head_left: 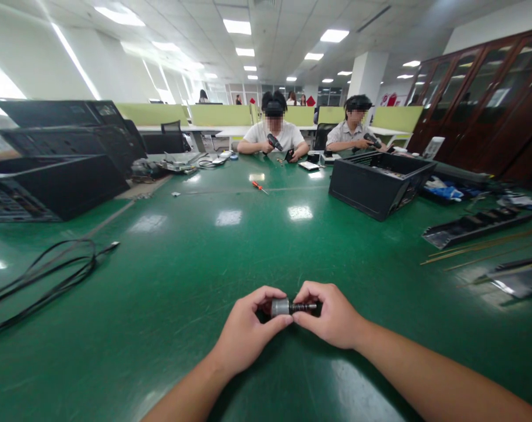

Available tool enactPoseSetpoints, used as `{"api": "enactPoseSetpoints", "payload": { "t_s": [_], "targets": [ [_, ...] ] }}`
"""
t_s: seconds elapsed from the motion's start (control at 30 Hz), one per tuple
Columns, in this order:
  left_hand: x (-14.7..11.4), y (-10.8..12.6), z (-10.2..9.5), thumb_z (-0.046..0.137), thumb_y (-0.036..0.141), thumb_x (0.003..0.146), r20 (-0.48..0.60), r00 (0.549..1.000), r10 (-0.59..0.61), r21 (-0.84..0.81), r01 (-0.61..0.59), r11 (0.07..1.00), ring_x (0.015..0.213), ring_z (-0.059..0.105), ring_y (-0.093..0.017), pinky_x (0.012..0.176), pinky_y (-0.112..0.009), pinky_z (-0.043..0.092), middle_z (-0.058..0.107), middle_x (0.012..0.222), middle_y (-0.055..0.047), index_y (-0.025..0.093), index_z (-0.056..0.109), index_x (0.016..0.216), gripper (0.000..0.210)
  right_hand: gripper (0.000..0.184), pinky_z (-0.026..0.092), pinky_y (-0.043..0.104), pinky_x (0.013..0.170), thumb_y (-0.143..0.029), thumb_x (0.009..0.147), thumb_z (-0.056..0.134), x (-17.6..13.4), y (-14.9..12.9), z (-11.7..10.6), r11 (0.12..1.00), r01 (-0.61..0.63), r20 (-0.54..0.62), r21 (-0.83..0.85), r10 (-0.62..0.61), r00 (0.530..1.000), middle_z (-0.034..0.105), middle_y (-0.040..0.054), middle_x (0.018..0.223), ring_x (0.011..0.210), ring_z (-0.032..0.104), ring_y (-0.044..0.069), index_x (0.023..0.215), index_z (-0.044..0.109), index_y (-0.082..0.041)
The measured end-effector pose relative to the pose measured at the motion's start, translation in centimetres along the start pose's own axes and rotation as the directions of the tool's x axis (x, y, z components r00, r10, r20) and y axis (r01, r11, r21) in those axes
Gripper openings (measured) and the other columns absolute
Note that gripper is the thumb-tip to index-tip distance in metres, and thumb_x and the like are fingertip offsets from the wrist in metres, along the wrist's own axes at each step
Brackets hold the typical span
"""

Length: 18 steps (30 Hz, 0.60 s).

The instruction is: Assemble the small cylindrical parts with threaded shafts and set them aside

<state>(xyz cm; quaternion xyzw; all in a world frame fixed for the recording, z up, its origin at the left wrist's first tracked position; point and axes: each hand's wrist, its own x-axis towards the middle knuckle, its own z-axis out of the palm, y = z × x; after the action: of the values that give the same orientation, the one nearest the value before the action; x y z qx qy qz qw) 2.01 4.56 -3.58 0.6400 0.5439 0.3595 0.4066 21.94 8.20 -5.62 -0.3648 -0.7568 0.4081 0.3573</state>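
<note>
Just above the green table, in front of me, is a small metal cylinder [280, 307] with a dark, coil-wrapped shaft [301, 307] sticking out of its right end. The part lies level, its shaft pointing right. My left hand [252, 328] is closed around the silver cylinder, thumb below and fingers above. My right hand [331, 313] pinches the shaft close to where it meets the cylinder, fingertips above and thumb underneath. Both hands' fingertips nearly meet. What exact kind of part it is I cannot make out.
Black cables [67, 275] lie at the left, with black computer cases [85, 181] behind. An orange screwdriver [258, 186] lies mid-table. Another black case [375, 184] and metal strips [481, 225] are at the right. Across the table, two people [272, 132] hold power drills.
</note>
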Motion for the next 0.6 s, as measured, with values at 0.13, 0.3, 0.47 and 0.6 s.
{"api": "enactPoseSetpoints", "payload": {
  "t_s": [0.13, 0.3, 0.47, 0.6],
  "targets": [
    [-0.04, 0.15, -0.03, 0.074, 0.03, 0.075, 0.0, 1.0, 0.0, -0.009, 0.0, 1.0, 0.079, 0.06, -0.018, 0.074, -0.029, 0.043, 0.069, 0.085, 0.0, 0.019, 0.067, 0.097, 0.026, 0.008, 0.039, 0.022, 0.059, -0.016, 0.074, 0.071, 0.04, 0.08, 0.13, 1.0, -0.008, -0.001, -0.002, 0.008, 1.0, 0.063, -0.0021, 0.069, 0.062, 0.055, 0.012, 0.078, 0.065, -0.017],
    [0.0, 0.11, -0.04, 0.074, 0.028, 0.075, -0.005, 1.0, 0.002, -0.018, -0.002, 1.0, 0.08, 0.06, -0.017, 0.075, -0.028, 0.043, 0.069, 0.085, 0.0, 0.02, 0.067, 0.097, 0.025, 0.006, 0.038, 0.022, 0.058, -0.018, 0.075, 0.071, -0.03, -0.12, -0.01, 1.0, -0.023, -0.002, -0.001, 0.023, 1.0, 0.063, -0.0024, 0.067, 0.061, 0.054, 0.012, 0.077, 0.065, -0.017],
    [-0.06, 0.0, -0.06, 0.074, 0.028, 0.075, -0.006, 1.0, 0.01, -0.011, -0.01, 1.0, 0.08, 0.061, -0.017, 0.075, -0.028, 0.044, 0.069, 0.085, 0.001, 0.02, 0.068, 0.097, 0.023, 0.007, 0.037, 0.023, 0.058, -0.02, 0.076, 0.071, -0.1, -0.25, -0.16, 0.999, -0.031, 0.004, -0.005, 0.031, 0.999, 0.062, -0.0025, 0.066, 0.06, 0.053, 0.012, 0.075, 0.065, -0.017],
    [-0.04, -0.07, -0.1, 0.075, 0.028, 0.075, -0.011, 1.0, 0.014, -0.023, -0.014, 1.0, 0.08, 0.061, -0.017, 0.074, -0.028, 0.044, 0.069, 0.085, 0.0, 0.02, 0.068, 0.097, 0.024, 0.009, 0.037, 0.023, 0.059, -0.024, 0.078, 0.07, -0.06, -0.22, -0.21, 0.999, -0.029, 0.011, -0.016, 0.029, 1.0, 0.062, -0.0024, 0.066, 0.061, 0.053, 0.012, 0.075, 0.066, -0.017]
  ]
}}
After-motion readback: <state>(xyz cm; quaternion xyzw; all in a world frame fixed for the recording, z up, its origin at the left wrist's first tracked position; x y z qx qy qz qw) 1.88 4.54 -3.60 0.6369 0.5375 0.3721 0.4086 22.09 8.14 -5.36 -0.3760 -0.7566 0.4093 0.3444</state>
